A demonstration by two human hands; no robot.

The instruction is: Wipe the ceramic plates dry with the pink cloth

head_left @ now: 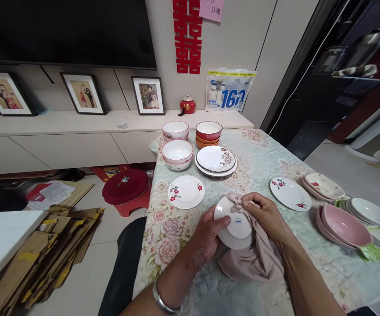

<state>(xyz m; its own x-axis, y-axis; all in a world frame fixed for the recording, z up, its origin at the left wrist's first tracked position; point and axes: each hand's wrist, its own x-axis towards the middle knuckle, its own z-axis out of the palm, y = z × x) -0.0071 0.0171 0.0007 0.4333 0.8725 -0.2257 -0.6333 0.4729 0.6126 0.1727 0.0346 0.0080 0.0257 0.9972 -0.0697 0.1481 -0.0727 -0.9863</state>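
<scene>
White china is held over the near part of the table: a small plate, turned underside up so that its foot ring and a small blue mark are seen. It is gripped at its left rim by the left hand, the thumb laid across the back and the fingers curled beneath. A pale pink cloth is pressed against the plate's upper edge by the right hand, whose fingers are closed on a bunched fold; the rest of the cloth hangs under the plate and lies on the flowered tablecloth. A metal bracelet is worn on the left wrist.

Beyond the held plate, just to its left, a white plate with red flowers is laid flat. A second flowered plate is laid to the right of the held plate, well apart from it. Farther off, behind the held plate, a stack of plates with a dark rim is set, and left of that stack a pile of white bowls. Behind these, two more piles are stood: white bowls with a red rim and red and orange bowls. At the right of the held plate, near the table's edge, pink dishes and a nest of pale bowls are gathered, with a shallow flowered dish behind them.
</scene>
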